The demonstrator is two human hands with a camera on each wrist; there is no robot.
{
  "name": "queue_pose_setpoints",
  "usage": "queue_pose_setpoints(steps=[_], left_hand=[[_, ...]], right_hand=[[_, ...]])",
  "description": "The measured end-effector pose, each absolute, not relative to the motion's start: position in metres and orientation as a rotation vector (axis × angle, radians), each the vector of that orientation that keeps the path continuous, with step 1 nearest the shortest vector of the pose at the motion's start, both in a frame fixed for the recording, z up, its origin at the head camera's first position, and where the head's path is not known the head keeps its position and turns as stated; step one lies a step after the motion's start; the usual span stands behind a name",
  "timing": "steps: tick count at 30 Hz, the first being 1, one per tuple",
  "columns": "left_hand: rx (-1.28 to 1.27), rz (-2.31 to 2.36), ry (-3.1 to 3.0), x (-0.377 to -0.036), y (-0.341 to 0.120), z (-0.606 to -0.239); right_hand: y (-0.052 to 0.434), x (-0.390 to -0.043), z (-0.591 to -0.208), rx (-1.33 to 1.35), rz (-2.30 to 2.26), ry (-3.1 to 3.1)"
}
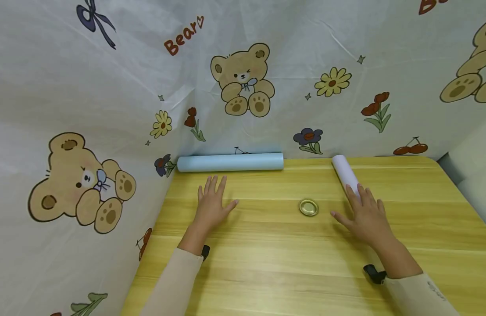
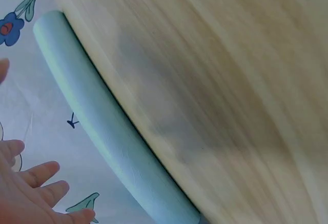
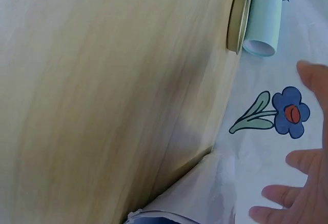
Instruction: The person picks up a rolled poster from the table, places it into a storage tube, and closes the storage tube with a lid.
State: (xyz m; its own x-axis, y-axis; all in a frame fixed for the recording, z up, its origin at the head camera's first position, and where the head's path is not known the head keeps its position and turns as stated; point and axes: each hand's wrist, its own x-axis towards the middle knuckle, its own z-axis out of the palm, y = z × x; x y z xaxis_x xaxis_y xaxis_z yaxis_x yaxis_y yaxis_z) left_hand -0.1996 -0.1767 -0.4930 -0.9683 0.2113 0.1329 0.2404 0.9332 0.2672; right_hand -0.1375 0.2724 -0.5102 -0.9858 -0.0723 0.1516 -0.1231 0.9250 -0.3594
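In the head view, the white roll is placed at the right of the table, ahead of the right hand, its long axis slanted from the back edge toward the person and a little rightward; its near end is covered by the fingertips, though whether it is touched cannot be told. The right hand is clearly the nearer one to it. The light-blue roll is laid left to right along the back edge, just beyond the fingertips of the left hand — a gap is left between. A gold dish is set between the hands. In the left wrist view, the fingers are seen spread, nothing held, and the light-blue roll is shown smooth and matte. In the right wrist view, the fingers are likewise extended and unloaded — the white roll's hollow end is shown thin-walled, with a dark inside.
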Motion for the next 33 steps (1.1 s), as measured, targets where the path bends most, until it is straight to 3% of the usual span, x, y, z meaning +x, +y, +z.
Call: queue_pose_setpoints(steps=[18, 33], left_hand=[[-0.315, -0.357, -3.063, -0.255, -0.180, -0.499], [-0.327, -0.261, -3.151, -0.291, -0.179, -0.496]], right_hand=[[0.281, -0.137, -0.520, -0.059, 0.588, -3.033], [0.291, -0.139, -0.532, -0.047, 0.603, -3.140]])
